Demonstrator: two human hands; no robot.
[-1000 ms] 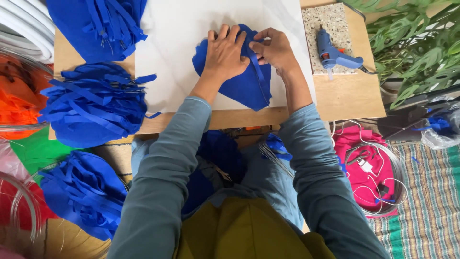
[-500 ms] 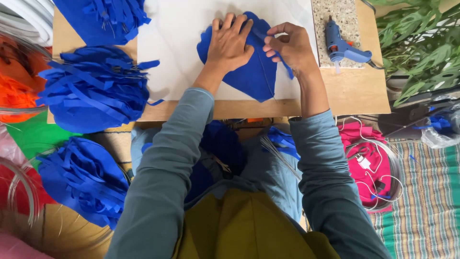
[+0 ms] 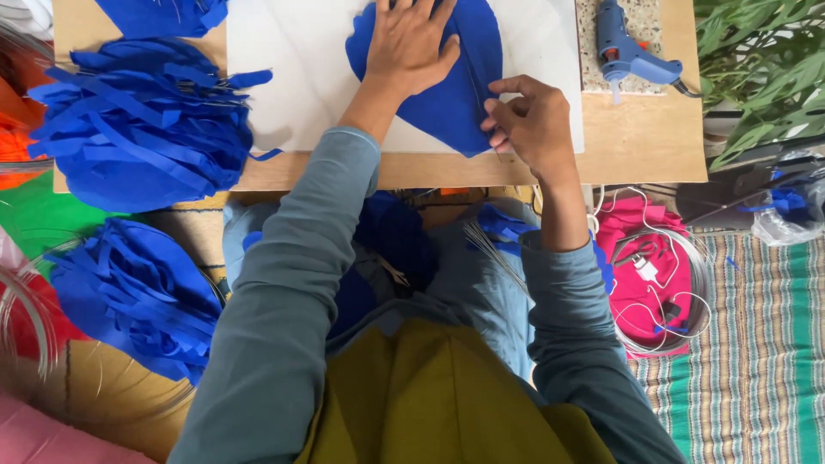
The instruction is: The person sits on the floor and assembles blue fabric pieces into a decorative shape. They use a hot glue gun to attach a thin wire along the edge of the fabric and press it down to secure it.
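Over at your 9 o'clock there's the heap of cut blue paper strips and petals [image 3: 142,129] on the wooden board, with a second blue bundle [image 3: 129,296] lower down at 8.

Centre stage is the blue petal-shaped paper piece [image 3: 447,103], lying on the white sheet [image 3: 292,77] around 12. Your left hand [image 3: 411,47] is flat and spread wide on it, palm down, pinning the upper half.

Compared with half a second ago, your right hand [image 3: 528,120] has slid down off the top edge and now sits at the petal's lower right edge, near the pointed tip, about 1 o'clock from your body. Fingers are pinched narrow on that edge, maybe on a thin wire along it too, can't really tell. Looks to me like you've finished up top and you're working down the seam.

Further right at 2 o'clock the blue hot glue gun [image 3: 627,51] rests on its stone tile [image 3: 589,43], untouched. Pink cloth with white cable [image 3: 657,275] sits at 4.
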